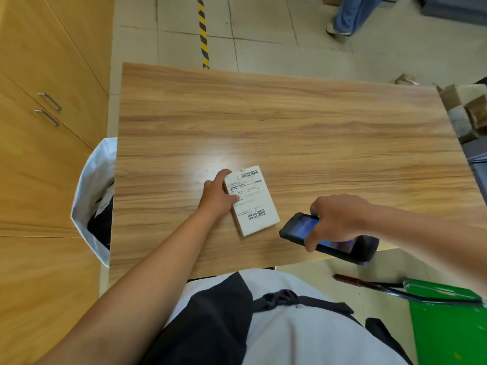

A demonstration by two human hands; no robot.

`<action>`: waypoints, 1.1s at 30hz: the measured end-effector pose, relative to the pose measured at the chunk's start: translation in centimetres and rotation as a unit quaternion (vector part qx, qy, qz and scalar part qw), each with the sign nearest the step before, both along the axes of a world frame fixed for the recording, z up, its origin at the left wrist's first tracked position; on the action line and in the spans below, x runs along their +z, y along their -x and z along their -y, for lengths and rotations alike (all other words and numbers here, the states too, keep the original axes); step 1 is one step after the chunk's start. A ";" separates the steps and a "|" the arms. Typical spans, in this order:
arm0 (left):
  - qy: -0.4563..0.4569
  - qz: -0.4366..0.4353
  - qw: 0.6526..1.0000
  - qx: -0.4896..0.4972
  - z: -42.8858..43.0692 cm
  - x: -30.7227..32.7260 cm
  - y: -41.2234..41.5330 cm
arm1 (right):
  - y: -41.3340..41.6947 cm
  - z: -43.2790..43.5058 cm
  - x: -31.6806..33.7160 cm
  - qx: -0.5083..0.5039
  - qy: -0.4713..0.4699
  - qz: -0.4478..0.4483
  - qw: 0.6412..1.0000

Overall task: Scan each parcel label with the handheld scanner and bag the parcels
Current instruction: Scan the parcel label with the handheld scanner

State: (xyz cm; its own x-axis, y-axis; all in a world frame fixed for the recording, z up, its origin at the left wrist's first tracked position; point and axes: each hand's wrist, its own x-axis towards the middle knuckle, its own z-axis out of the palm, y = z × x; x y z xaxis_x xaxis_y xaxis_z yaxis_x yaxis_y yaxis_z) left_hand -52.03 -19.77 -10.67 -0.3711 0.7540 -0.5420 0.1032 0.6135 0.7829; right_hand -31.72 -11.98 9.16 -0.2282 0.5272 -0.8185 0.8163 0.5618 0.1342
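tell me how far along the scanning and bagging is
Done: the white bag beside the table already holds dark items, likely earlier parcels. In hand: the left hand grips a labelled parcel on the table; the right hand holds the scanner beside it. Left: scan it, then bag it.

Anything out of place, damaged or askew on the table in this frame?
Nothing serious. The parcel lies skewed to the table edges, label up and undamaged, gripped by the left hand. The scanner appears to overhang the near table edge, but the right hand holds it.
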 end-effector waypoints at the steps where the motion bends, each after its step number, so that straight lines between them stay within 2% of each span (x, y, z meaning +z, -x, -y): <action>1: 0.001 0.001 1.000 0.000 0.0 0.1 0.0 | 0.0 0.0 0.0 0.010 -0.003 0.002 1.000; 5: 0.006 0.008 1.000 0.007 0.0 0.3 -0.2 | -0.1 0.1 -0.2 0.047 -0.031 -0.003 0.998; 10: 0.021 -0.028 0.999 -0.008 0.0 0.9 -0.4 | -0.8 -0.5 0.2 0.046 -0.033 -0.009 0.998; 12: 0.046 -0.064 0.997 -0.014 0.5 1.4 -0.4 | -1.5 -0.9 0.4 0.017 -0.023 -0.024 0.999; 15: 0.126 -0.179 0.975 -0.024 2.7 2.2 0.0 | -2.6 -1.7 0.9 -0.072 0.012 -0.072 0.995; 17: 0.167 -0.277 0.945 -0.052 4.9 2.4 0.3 | -3.4 -2.3 0.9 -0.152 0.042 -0.121 0.980; 19: 0.156 -0.336 0.926 -0.065 6.9 2.5 0.6 | -4.0 -2.7 0.6 -0.229 0.069 -0.183 0.954; 21: 0.113 -0.328 0.935 -0.073 7.8 2.6 0.8 | -4.6 -2.7 0.0 -0.296 0.084 -0.244 0.920; 23: 0.078 -0.297 0.941 -0.141 7.7 2.8 1.2 | -4.8 -2.4 -0.5 -0.346 0.095 -0.287 0.888; 25: 0.077 -0.302 0.920 -0.238 6.7 3.0 1.4 | -4.6 -1.8 -0.8 -0.354 0.098 -0.301 0.880; 27: 0.083 -0.314 0.901 -0.287 5.5 2.9 1.6 | -4.3 -1.3 -1.3 -0.364 0.105 -0.315 0.870; 33: 0.098 -0.374 0.876 -0.290 5.3 3.3 2.2 | -2.3 0.4 -1.7 -0.384 0.127 -0.365 0.839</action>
State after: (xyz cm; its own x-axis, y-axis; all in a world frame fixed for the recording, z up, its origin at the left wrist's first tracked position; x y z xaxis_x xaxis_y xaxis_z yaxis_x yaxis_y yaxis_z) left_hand -54.27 -25.03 -7.33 -0.2621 0.8530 -0.4513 0.8806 0.4027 0.2498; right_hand -29.42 -12.43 7.43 -0.3898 0.5783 -0.7167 0.7641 -0.2314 -0.6022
